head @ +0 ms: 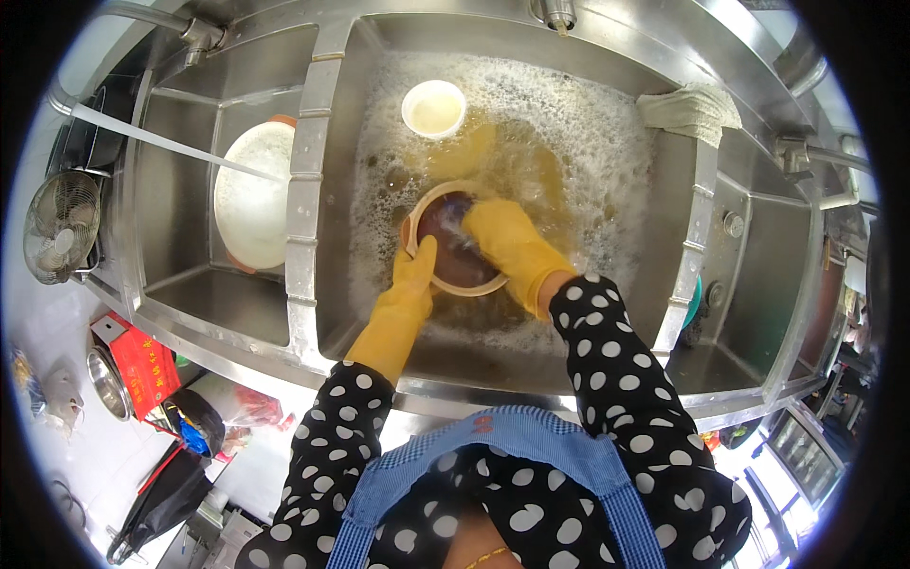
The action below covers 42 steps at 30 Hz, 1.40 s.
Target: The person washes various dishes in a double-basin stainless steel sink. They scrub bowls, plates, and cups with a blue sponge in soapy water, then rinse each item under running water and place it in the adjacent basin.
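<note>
My left hand [412,277], in a yellow rubber glove, grips the left rim of a round brown pot [455,267] with a pale rim. Its thumb lies over the edge. The gloved right hand [505,238] reaches into the pot from the right, palm down. Its fingertips are blurred, so I cannot tell whether they hold anything. Water swirls inside the pot, which sits in the foamy, yellowish water [604,185] of the middle sink basin [498,370]. Beyond it, a white bowl [435,110] with cloudy liquid inside is in the foam.
In the left basin, water from a spout [64,103] runs into a pale pot [252,206] with brown handles. A whitish cloth [689,114] drapes over the right divider [693,235]. The right basin shows drain fittings [733,224] and a teal item [691,302]. A tap [558,14] overhangs the middle.
</note>
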Each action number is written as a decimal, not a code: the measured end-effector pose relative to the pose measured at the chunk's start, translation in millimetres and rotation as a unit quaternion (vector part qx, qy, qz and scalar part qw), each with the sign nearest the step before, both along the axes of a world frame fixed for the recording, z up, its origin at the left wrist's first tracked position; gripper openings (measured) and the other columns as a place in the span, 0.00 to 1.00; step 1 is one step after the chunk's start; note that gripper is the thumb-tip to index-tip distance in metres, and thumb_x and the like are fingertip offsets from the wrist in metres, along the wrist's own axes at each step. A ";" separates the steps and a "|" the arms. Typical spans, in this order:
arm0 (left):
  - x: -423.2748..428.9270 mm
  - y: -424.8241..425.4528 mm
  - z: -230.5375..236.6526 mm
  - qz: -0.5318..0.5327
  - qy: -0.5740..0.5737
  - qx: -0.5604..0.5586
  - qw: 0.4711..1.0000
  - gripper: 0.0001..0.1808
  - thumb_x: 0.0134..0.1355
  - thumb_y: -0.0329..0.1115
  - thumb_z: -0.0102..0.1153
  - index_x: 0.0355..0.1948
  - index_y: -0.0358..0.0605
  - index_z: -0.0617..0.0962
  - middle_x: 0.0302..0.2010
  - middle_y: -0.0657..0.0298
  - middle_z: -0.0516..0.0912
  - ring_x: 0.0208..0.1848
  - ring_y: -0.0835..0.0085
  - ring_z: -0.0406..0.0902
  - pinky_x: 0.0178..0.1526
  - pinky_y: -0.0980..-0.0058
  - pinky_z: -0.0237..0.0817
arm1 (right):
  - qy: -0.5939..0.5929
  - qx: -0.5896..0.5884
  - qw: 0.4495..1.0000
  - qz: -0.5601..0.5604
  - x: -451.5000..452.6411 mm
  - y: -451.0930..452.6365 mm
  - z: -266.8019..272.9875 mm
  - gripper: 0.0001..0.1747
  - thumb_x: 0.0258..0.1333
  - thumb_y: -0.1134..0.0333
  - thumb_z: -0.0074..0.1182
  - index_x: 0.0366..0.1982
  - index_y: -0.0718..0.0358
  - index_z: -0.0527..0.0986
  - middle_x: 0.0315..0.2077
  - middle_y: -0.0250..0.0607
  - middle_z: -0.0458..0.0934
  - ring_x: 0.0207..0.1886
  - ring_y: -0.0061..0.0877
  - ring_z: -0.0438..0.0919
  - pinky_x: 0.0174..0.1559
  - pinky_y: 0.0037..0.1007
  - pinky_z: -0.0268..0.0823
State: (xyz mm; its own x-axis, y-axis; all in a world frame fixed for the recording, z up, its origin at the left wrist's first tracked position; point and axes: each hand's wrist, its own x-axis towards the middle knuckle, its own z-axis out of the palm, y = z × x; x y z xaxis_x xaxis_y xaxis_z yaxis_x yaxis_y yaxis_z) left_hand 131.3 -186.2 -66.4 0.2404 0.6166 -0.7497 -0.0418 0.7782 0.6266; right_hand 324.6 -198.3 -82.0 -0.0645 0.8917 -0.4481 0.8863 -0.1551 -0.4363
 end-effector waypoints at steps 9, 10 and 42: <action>-17.5 2.9 -3.8 -0.034 0.033 -0.022 0.999 0.32 0.73 0.42 0.59 0.75 0.62 0.66 0.63 0.65 0.78 0.58 0.66 0.79 0.49 0.61 0.78 | 0.209 0.086 0.974 0.002 -40.3 -10.1 5.2 0.16 0.57 0.72 0.58 0.48 0.61 0.83 0.45 0.52 0.85 0.53 0.48 0.81 0.52 0.41 0.72; -17.3 2.3 -3.7 -0.024 0.027 -0.014 0.999 0.32 0.73 0.43 0.59 0.75 0.62 0.66 0.62 0.65 0.78 0.57 0.66 0.79 0.48 0.61 0.78 | 0.355 -0.042 0.906 -0.228 -38.8 -7.0 5.1 0.15 0.63 0.65 0.54 0.48 0.60 0.83 0.46 0.50 0.85 0.52 0.44 0.82 0.51 0.40 0.72; -41.9 27.7 2.1 -0.072 -0.029 0.120 0.990 0.37 0.75 0.61 0.49 0.74 0.47 0.67 0.72 0.56 0.72 0.66 0.58 0.76 0.66 0.62 0.68 | 0.507 0.056 0.752 -0.416 17.6 -41.2 -22.1 0.24 0.76 0.57 0.47 0.65 0.62 0.72 0.52 0.43 0.81 0.51 0.32 0.82 0.53 0.33 0.76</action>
State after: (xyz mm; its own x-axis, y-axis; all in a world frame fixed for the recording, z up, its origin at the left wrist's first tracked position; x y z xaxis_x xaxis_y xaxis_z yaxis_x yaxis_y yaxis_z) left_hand 89.4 -158.5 -64.2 0.3775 0.7314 -0.5679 0.0171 0.6077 0.7940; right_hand 342.2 -239.5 -104.2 0.2784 0.8408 -0.4643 -0.2960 -0.3848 -0.8743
